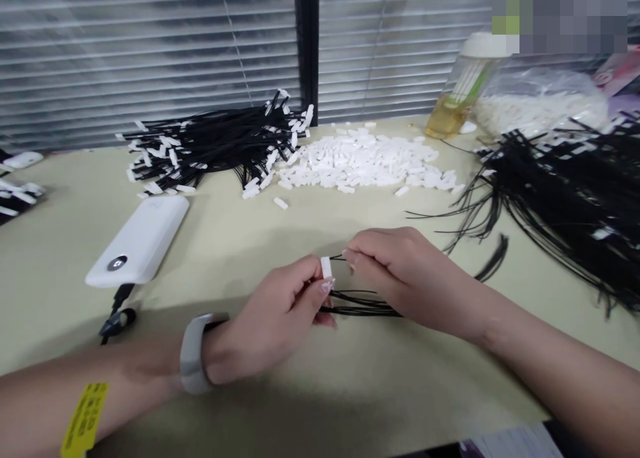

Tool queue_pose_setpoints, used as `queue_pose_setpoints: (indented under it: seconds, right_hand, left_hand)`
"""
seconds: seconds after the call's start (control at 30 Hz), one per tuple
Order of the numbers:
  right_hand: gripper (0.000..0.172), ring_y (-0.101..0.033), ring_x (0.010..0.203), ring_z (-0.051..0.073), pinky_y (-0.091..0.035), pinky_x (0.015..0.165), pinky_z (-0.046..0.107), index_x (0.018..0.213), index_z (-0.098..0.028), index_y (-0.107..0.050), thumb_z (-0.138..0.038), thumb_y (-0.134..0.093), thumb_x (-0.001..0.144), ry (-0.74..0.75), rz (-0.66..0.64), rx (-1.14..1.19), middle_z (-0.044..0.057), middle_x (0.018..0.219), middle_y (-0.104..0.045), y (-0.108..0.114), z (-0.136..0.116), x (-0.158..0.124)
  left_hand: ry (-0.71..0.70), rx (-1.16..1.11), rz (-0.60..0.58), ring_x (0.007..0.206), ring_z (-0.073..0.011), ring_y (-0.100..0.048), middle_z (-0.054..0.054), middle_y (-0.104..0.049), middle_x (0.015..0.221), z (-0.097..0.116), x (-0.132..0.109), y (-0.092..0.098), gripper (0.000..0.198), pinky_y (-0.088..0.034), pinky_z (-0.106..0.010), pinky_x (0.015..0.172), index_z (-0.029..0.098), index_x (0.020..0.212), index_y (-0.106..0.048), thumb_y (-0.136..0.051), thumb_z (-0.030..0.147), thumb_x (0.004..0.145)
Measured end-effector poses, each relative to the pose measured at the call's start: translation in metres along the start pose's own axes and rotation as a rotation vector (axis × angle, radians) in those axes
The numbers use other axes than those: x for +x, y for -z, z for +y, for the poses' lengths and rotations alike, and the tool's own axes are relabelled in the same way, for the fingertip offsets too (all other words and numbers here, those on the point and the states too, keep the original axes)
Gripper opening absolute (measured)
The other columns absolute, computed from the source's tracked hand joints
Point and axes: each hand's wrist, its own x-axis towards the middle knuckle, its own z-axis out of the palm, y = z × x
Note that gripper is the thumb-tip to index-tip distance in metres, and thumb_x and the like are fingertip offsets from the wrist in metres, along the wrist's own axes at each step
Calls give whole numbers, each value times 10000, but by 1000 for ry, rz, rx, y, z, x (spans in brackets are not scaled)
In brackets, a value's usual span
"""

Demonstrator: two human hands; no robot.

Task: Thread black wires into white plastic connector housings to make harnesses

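My left hand (273,321) pinches a small white plastic piece (326,267) between thumb and fingertips, low over the beige table (240,238). My right hand (400,271) is closed on thin black cords (360,305), one end of which meets the white piece. More black cords run under both hands. A pile of loose white pieces (365,161) lies behind the hands. A bundle of black cords with white pieces on their ends (215,145) lies at the back left. A heap of bare black cords (565,191) spreads at the right.
A white power bank (140,239) with a black cable lies at the left. A bottle of yellow liquid (463,88) and a clear bag of white pieces (537,105) stand at the back right. Window blinds (150,45) close off the back. My left wrist wears a grey band (193,355).
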Motion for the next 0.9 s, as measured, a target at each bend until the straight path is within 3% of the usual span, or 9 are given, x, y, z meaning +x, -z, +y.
queue_pose_setpoints:
  seconds: [0.17,0.3,0.37,0.43,0.5,0.57,0.63,0.77,0.9]
  right_hand:
    - [171,-420,583,75,-296,545,202,697,-163,-471,-186,-394,848,34,46,-8,-17,650,-501,-3,3,1]
    - [93,-492,782,133,-361,668,239,852,-156,-519,-233,-475,823,126,320,-138,50,826,-555,10,3,1]
    - [133,-477,703,135,-342,613,253,729,-161,-501,-247,-466,824,89,396,-283,47,726,-531,24,6,-2]
    - [316,-396,517,102,-275,504,252,544,-171,-412,-284,-440,837,-26,328,-395,8,526,-434,39,12,-7]
    - [450,-296,396,73,-202,438,248,446,-165,-345,-369,-434,837,-148,147,-444,-15,408,-341,50,22,-13]
    - [480,-296,363,66,-184,419,245,433,-165,-406,-436,-434,828,-182,-49,-424,-14,398,-385,53,30,-17]
    - [438,-356,393,78,-206,435,249,489,-176,-502,-425,-421,840,-125,-182,-383,-3,456,-475,48,33,-18]
    - [333,-420,492,91,-248,497,255,600,-183,-558,-293,-392,866,13,-262,-275,-3,555,-538,26,21,-9]
    - [314,-355,495,69,-254,518,235,552,-161,-449,-203,-370,852,59,-245,-76,-36,510,-446,7,7,0]
  left_hand:
    - [21,-25,-3,599,-81,-499,45,-422,665,2,1,0,211,-532,-238,608,187,663,-414,-418,285,850]
    - [90,-116,90,566,-77,-586,49,-470,697,0,5,4,203,-499,-224,569,185,733,-425,-388,332,868]
    - [90,-211,120,570,-80,-597,49,-479,702,-3,7,6,212,-497,-228,577,183,755,-429,-386,355,871]
    - [70,-301,126,593,-84,-600,48,-481,705,-6,8,7,221,-500,-235,596,180,753,-427,-393,364,870]
    - [63,-348,140,601,-81,-596,46,-486,714,-8,9,8,217,-501,-237,609,177,752,-427,-403,358,870]
    - [69,-354,158,603,-78,-594,43,-494,722,-9,10,9,214,-501,-238,620,175,756,-431,-407,354,870]
    - [67,-340,160,607,-81,-596,43,-497,717,-9,10,8,222,-502,-240,626,174,752,-434,-404,360,870]
    - [69,-245,144,606,-85,-603,48,-504,703,-4,9,5,223,-496,-233,622,178,742,-440,-403,359,868]
    - [71,-131,129,603,-84,-607,51,-502,677,0,6,2,201,-486,-215,616,181,728,-442,-416,327,864]
